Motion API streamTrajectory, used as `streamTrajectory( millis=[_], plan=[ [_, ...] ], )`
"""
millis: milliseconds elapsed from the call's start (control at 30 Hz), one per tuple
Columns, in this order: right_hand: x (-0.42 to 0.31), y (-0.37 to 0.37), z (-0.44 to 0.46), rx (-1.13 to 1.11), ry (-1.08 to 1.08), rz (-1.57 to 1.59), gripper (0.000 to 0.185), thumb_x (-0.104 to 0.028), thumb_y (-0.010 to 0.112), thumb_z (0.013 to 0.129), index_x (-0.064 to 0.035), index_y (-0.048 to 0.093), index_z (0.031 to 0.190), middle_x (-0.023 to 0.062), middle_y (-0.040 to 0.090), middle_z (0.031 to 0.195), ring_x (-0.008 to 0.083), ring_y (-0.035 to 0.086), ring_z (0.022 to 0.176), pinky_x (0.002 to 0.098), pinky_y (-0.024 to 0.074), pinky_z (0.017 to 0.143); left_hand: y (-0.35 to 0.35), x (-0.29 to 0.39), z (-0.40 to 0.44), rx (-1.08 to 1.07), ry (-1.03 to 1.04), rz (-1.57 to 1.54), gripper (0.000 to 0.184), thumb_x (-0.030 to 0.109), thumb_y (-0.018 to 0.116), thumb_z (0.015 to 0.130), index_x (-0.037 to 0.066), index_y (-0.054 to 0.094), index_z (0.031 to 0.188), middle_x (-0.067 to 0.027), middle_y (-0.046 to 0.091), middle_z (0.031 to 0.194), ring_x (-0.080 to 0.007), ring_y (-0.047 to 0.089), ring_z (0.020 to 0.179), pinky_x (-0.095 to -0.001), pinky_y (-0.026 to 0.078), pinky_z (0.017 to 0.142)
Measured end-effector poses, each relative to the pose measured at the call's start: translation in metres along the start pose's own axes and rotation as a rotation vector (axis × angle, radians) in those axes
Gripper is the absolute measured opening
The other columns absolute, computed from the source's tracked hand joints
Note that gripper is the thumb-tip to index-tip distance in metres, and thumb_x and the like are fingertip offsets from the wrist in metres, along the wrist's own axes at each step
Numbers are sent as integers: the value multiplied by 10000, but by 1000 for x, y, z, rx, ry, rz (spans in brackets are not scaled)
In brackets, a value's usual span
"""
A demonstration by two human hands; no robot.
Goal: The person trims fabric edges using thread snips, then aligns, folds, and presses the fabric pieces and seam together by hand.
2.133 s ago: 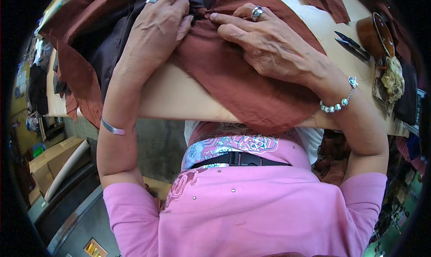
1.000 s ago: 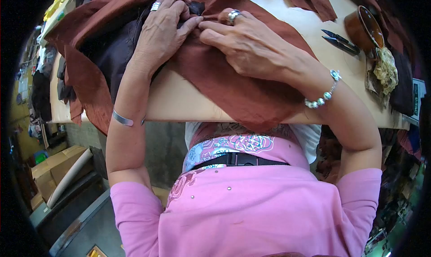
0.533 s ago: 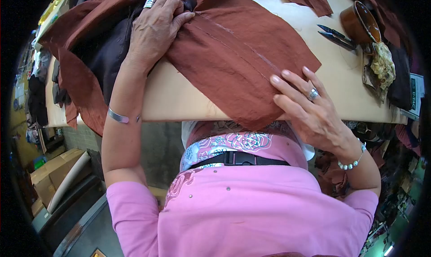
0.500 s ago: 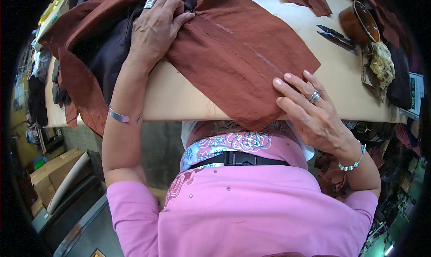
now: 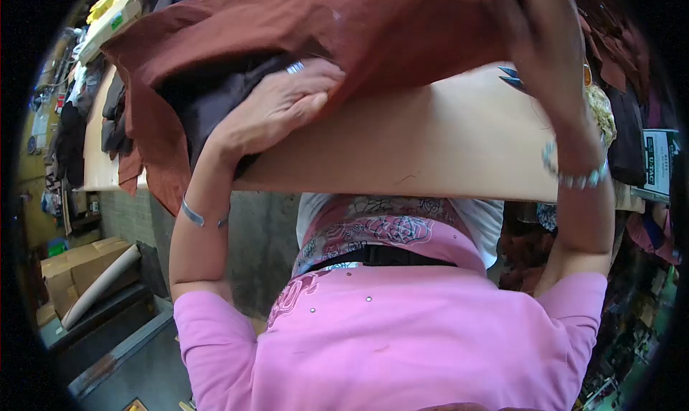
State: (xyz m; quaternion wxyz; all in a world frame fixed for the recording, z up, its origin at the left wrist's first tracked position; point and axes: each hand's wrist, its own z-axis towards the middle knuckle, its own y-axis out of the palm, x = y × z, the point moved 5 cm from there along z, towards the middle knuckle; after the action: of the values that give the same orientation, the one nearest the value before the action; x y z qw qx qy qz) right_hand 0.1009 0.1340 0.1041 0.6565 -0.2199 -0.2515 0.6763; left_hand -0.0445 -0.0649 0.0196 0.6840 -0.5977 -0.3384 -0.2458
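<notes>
A reddish-brown piece of cloth (image 5: 423, 30) stretches across the top of the view, its right part raised off the table. My left hand (image 5: 287, 102), a ring on one finger, is closed on its lower edge, beside a dark lining (image 5: 222, 99) that shows within the folds. At the upper right, my right hand (image 5: 542, 38) is smeared by motion. The cloth's right end runs up to this hand and appears gripped there, though the separate fingers cannot be made out. Dark-bladed snips (image 5: 511, 78) lie on the table, partly hidden behind my right forearm.
The pale table (image 5: 402, 152) has its front edge close to my waist. Right of my forearm are a crumpled yellowish bundle (image 5: 601, 113), dark cloth (image 5: 626, 134) and a labelled box (image 5: 659, 163). Cardboard boxes (image 5: 86, 271) stand on the lower left.
My right hand has moved up and away from the table edge, and the cloth's right part has lifted with it, uncovering tabletop. My left hand has shifted right and slightly toward me.
</notes>
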Motion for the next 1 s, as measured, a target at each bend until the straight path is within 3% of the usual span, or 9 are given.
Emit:
streamTrajectory(
  millis=[67,133,200,233,267,600,800,900,1000],
  plan=[
    [-6,26,52,29,90,429,322,32,550,835,-9,483,1148,185,629,972,286,634,887,352,506,811,4,4,-15,-34,-90,-269,486,331,578,862,-21,535,1193,-131,568,1187,-241,526,1097,-334,399,962],
    [-1,52,60,-159,281,374,244,25,532,852,14,476,1089,194,629,963,274,632,892,352,494,807,10,4,-23,-5,-183,-540,535,352,641,845,-27,519,1201,-116,603,1099,-186,572,1001,-310,444,897],
    [20,107,45,-230,403,669,201,5,516,866,27,479,1062,205,627,977,281,623,922,359,479,805,18,0,-27,75,-416,-571,373,326,640,867,-2,603,1042,-63,650,895,-127,612,784,-261,493,737],
    [23,119,42,-340,498,571,216,-25,519,868,14,489,1078,219,624,1005,299,617,963,361,472,824,20,-6,-27,122,-454,-681,309,312,632,881,11,634,954,-38,657,800,-103,611,685,-239,497,662],
    [27,132,35,-334,479,544,230,-44,529,869,9,492,1090,222,624,1010,307,615,969,363,469,833,19,-3,-30,217,-505,-703,276,286,606,901,15,655,875,-48,661,760,-97,612,670,-230,495,656],
    [29,161,9,-260,501,580,220,-76,546,878,-3,525,1084,218,637,1017,308,620,980,361,469,845,23,-4,-26,182,-493,-747,274,277,660,860,2,662,860,-44,658,738,-85,599,631,-219,478,607],
    [25,156,10,-293,599,641,216,-46,531,877,-39,540,1093,71,593,728,137,547,651,278,443,592,30,-1,-27,172,-407,-620,247,227,706,817,-13,651,808,-17,628,688,-64,572,606,-209,458,559],
    [31,167,0,-277,718,750,223,-42,532,877,-70,552,1097,-7,497,638,72,425,551,244,356,493,29,-5,-27,165,-391,-602,237,217,693,824,-11,642,787,-6,620,686,-54,567,608,-197,450,548],
    [37,167,-4,-283,751,772,236,-40,534,875,-84,565,1105,-39,481,626,47,410,537,224,335,476,27,-4,-27,215,-482,-653,214,203,678,825,0,641,768,4,608,678,-46,557,589,-191,438,527]
  ],
)
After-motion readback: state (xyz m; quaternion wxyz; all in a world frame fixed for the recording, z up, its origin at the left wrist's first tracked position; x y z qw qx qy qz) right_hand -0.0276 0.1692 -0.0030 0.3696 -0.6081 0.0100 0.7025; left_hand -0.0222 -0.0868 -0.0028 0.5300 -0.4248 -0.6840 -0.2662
